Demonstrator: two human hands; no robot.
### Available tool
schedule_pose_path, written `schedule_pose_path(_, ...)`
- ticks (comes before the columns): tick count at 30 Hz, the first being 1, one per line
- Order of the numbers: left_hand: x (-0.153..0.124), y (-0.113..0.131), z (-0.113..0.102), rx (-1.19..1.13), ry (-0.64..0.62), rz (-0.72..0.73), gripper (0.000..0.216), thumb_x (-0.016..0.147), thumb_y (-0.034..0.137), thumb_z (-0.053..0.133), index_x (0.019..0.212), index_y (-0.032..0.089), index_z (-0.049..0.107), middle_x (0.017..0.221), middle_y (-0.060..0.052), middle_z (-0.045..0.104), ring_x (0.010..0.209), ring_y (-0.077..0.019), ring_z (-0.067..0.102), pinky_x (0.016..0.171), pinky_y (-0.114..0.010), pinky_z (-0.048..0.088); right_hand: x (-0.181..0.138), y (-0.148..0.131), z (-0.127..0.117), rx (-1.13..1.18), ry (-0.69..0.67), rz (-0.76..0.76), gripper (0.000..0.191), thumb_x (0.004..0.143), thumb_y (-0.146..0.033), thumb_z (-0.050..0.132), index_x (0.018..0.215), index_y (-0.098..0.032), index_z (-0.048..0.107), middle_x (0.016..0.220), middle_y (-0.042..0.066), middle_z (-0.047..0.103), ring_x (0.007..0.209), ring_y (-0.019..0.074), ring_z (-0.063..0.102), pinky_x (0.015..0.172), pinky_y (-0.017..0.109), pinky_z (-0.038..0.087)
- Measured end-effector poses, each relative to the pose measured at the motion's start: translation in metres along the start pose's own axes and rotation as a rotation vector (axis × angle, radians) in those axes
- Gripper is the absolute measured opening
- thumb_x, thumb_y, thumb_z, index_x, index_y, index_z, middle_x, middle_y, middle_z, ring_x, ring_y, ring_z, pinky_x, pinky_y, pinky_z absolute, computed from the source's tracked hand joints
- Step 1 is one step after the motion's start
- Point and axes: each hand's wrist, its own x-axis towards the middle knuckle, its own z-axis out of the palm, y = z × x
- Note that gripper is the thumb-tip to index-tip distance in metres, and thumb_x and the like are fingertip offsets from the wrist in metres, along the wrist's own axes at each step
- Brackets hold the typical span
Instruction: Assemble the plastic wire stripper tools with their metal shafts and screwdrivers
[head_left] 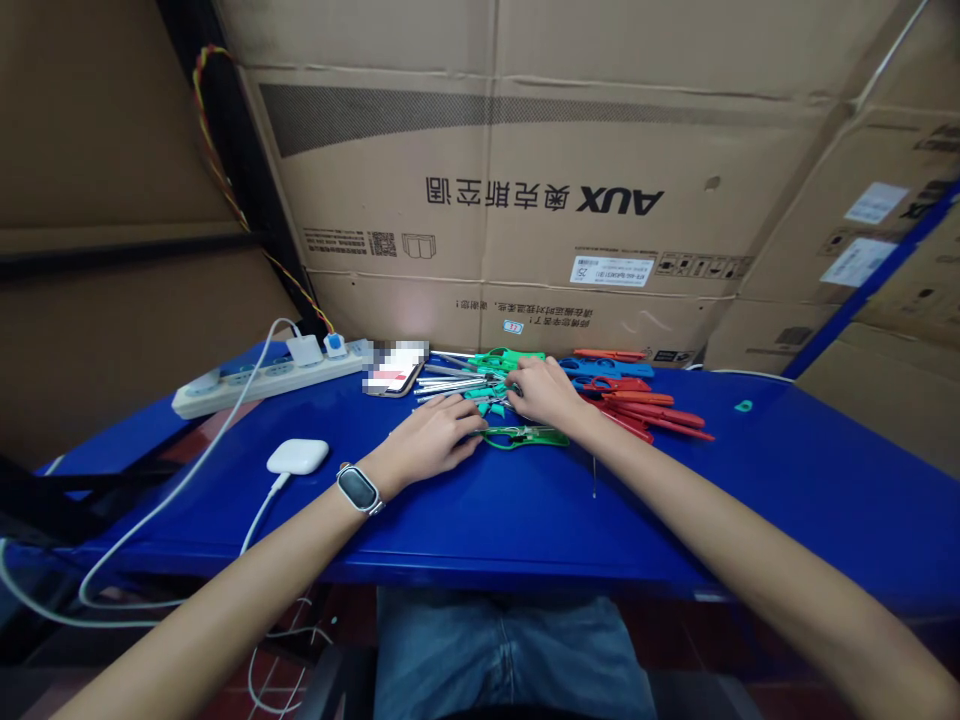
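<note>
A heap of small scissors lies on the blue table (525,510): green-handled ones (517,360), blue ones (607,369), red ones (652,408) and bare metal blades (450,385). My left hand (431,440), a watch (358,489) on its wrist, lies flat with fingers stretched toward one green pair of scissors (525,436). My right hand (544,390) curls its fingers down onto the green pieces in the heap's middle; what the fingertips pinch is hidden.
A white power strip (255,378) with plugs and cables sits at the back left, a white earbud case (298,456) on a cable beside it, a phone (394,372) behind. Cardboard boxes (525,190) wall the table's far edge. A small teal piece (743,406) lies at the right.
</note>
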Motion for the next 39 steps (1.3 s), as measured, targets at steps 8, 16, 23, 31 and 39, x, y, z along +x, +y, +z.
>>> schedule_pose_path(8, 0.0, 0.0, -0.001, -0.046, 0.041, -0.005, 0.021, 0.099, 0.028, 0.049, 0.093, 0.018, 0.066, 0.094, -0.006, 0.064, 0.087, -0.0196, 0.057, 0.082, -0.033, 0.044, 0.01, -0.002, 0.007, 0.116, 0.121, 0.144, 0.017, 0.089, -0.024, 0.056, 0.09, -0.018, 0.071, 0.094, 0.011, 0.07, 0.091, 0.024, 0.062, 0.081, 0.034, 0.04)
schedule_pose_path(16, 0.001, 0.001, -0.002, -0.108, 0.017, -0.008, 0.023, 0.099, 0.027, 0.049, 0.09, 0.017, 0.067, 0.092, -0.006, 0.064, 0.086, -0.0195, 0.057, 0.081, -0.033, 0.044, 0.032, 0.02, 0.006, 0.273, -0.08, 0.248, 0.017, 0.082, -0.022, 0.064, 0.093, -0.023, 0.077, 0.085, 0.006, 0.073, 0.082, 0.0213, 0.066, 0.069, 0.027, 0.043)
schedule_pose_path(23, 0.001, -0.003, -0.002, -0.198, 0.052, -0.027, 0.022, 0.099, 0.027, 0.049, 0.09, 0.018, 0.067, 0.091, -0.006, 0.065, 0.087, -0.0192, 0.059, 0.082, -0.033, 0.046, 0.037, 0.023, 0.005, 0.283, -0.089, 0.155, 0.013, 0.082, -0.024, 0.066, 0.089, -0.026, 0.077, 0.085, 0.003, 0.073, 0.081, 0.0202, 0.065, 0.07, 0.027, 0.044)
schedule_pose_path(31, 0.007, -0.009, -0.015, -0.263, 0.228, -0.088, 0.023, 0.1, 0.028, 0.048, 0.089, 0.018, 0.064, 0.093, -0.006, 0.065, 0.091, -0.0194, 0.06, 0.084, -0.034, 0.048, 0.018, 0.028, 0.003, 0.442, 0.237, -0.015, 0.014, 0.089, -0.018, 0.057, 0.086, -0.017, 0.07, 0.093, 0.006, 0.068, 0.081, 0.0163, 0.061, 0.075, 0.027, 0.042)
schedule_pose_path(39, 0.044, -0.017, -0.026, -0.274, 0.267, -0.093, 0.018, 0.098, 0.022, 0.051, 0.112, 0.02, 0.062, 0.109, -0.008, 0.062, 0.1, -0.0204, 0.061, 0.086, -0.035, 0.051, -0.013, 0.016, -0.005, 1.054, 0.203, 0.045, 0.025, 0.087, -0.041, 0.061, 0.084, -0.017, 0.063, 0.075, 0.001, 0.066, 0.069, 0.0144, 0.059, 0.067, 0.028, 0.046)
